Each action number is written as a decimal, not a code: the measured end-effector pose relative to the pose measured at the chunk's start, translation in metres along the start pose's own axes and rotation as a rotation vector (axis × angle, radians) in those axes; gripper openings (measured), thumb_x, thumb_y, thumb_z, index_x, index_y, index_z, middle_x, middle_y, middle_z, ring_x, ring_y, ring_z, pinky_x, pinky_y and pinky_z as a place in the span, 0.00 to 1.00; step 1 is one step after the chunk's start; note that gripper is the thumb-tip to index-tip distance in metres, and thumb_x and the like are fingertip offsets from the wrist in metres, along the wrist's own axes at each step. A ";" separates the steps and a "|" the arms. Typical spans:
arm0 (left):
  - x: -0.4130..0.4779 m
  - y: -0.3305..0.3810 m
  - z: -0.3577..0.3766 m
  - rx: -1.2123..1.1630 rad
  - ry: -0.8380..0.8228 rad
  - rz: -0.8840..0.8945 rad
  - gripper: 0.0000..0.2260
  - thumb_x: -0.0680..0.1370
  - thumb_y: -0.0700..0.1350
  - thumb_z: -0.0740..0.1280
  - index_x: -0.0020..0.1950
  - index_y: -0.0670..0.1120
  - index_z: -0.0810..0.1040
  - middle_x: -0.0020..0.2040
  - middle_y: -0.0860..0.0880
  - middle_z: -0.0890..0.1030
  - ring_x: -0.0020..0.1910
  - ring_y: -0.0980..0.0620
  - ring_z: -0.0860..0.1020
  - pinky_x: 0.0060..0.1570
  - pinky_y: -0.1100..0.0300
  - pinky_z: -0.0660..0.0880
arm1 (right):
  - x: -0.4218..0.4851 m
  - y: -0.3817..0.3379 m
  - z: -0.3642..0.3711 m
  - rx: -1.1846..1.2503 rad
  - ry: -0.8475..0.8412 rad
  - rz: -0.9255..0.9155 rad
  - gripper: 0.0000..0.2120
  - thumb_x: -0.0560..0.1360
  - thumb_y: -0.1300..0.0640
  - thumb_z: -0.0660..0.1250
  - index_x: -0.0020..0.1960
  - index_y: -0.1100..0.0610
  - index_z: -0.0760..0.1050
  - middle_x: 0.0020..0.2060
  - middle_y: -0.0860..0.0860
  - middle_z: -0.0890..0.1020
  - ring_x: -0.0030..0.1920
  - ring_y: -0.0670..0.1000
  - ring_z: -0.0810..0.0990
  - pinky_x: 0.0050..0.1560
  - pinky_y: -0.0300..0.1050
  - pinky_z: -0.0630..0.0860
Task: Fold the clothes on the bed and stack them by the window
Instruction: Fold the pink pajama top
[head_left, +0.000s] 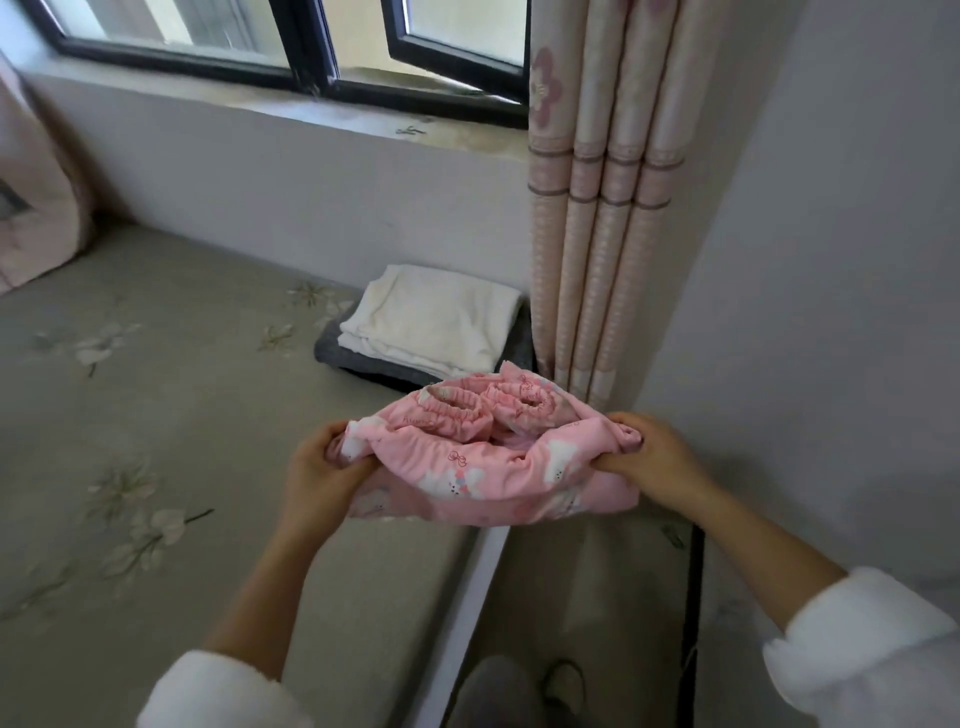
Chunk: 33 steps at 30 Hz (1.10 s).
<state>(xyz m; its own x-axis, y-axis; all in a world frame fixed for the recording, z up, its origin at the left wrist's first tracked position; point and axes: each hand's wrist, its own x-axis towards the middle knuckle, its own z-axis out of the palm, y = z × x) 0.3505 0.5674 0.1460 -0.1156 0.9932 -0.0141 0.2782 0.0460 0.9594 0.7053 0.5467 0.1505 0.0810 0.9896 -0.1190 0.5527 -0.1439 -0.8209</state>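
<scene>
A folded pink garment (488, 462) with white bear prints and elastic cuffs on top hangs in the air over the bed's right edge. My left hand (319, 467) grips its left end and my right hand (652, 457) grips its right end. Just beyond it, a stack lies on the bed (156, 415) below the window (291, 47): a folded white cloth (431, 322) on top of a folded dark grey one (343, 353).
A pink striped curtain (597, 234) hangs in the corner right of the stack. The white wall (831, 260) is close on the right. A pink quilt (36, 218) sits at the far left. Between bed and wall is a narrow gap with my feet (561, 686).
</scene>
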 end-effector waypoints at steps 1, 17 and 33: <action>0.013 0.003 0.004 -0.004 0.024 -0.013 0.13 0.70 0.35 0.74 0.52 0.45 0.79 0.43 0.50 0.83 0.38 0.58 0.79 0.36 0.70 0.76 | 0.017 -0.002 -0.002 0.023 -0.020 0.005 0.18 0.63 0.64 0.78 0.46 0.46 0.80 0.42 0.49 0.83 0.43 0.50 0.80 0.43 0.43 0.77; 0.386 0.016 -0.009 0.166 0.206 0.072 0.18 0.72 0.39 0.73 0.47 0.62 0.74 0.45 0.58 0.77 0.35 0.71 0.74 0.34 0.72 0.73 | 0.324 -0.059 0.071 0.385 -0.052 0.283 0.12 0.69 0.53 0.74 0.51 0.52 0.77 0.42 0.46 0.84 0.41 0.44 0.83 0.33 0.36 0.77; 0.524 -0.090 0.099 0.963 -0.046 -0.165 0.22 0.80 0.43 0.57 0.74 0.55 0.64 0.76 0.42 0.58 0.75 0.42 0.55 0.69 0.36 0.51 | 0.438 -0.020 0.141 -0.207 0.180 0.428 0.37 0.75 0.49 0.68 0.77 0.56 0.53 0.75 0.56 0.59 0.73 0.57 0.59 0.71 0.57 0.59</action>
<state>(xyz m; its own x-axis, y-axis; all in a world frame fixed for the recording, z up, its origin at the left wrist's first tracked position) 0.3595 1.0944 0.0245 -0.1917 0.9687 -0.1579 0.9237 0.2324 0.3045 0.6132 0.9832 0.0358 0.4680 0.8287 -0.3070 0.5899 -0.5516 -0.5897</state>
